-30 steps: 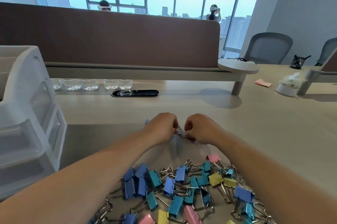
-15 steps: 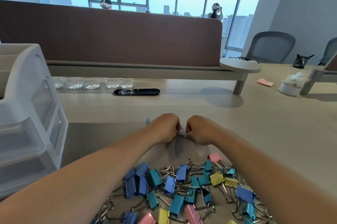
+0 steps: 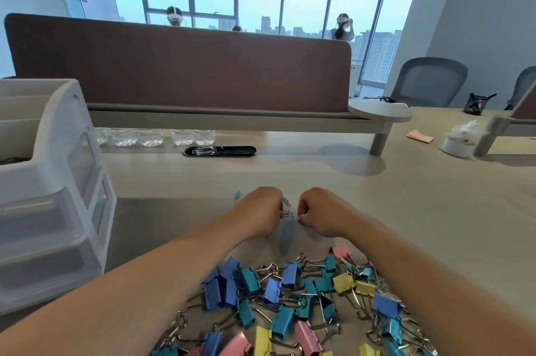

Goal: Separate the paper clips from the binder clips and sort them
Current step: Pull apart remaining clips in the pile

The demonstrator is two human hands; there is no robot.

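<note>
Half-hidden paper clips (image 3: 289,214) bridge left hand (image 3: 260,212) and right hand (image 3: 318,210).

Fingertips of left hand (image 3: 262,210) and right hand (image 3: 319,210) curled out of sight, tiny paper clips (image 3: 288,214) pinched between them too small to count, binder clips (image 3: 290,306) by the desk's (image 3: 420,210) near edge cut off below, drawer box (image 3: 49,181) cut off at left

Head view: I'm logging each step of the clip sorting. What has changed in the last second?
The left hand and right hand have drawn slightly apart, so the linked silver paper clips they pinch now show strung between them; before, the fists nearly met. Neither let go. The pile of binder clips and the lone blue paper clip on the desk stayed put.
</note>
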